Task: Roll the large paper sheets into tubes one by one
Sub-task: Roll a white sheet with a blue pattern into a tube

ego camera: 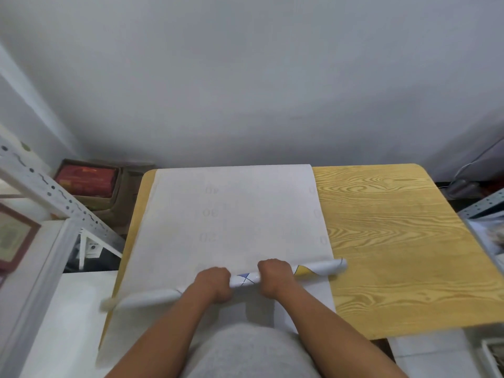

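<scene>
A large white paper sheet [240, 214] lies flat on the yellow wood-grain table [395, 241], faint mirrored numbers showing through it. Its near part is rolled into a thin tube [319, 270] that runs slantwise across the sheet, with blue, yellow and black line print on its outside. My left hand [214, 285] grips the tube left of its middle. My right hand [275, 276] grips it just to the right, knuckles up. The tube's left end [147, 297] reaches past the table's left edge. More white paper lies under my forearms at the table's near edge.
A grey wall rises behind the table. A white perforated metal shelf frame [54, 197] stands at the left, with a cardboard box [90, 181] on the floor behind it. A white surface [68, 309] lies low at the left. Another metal rack [485, 205] shows at the right.
</scene>
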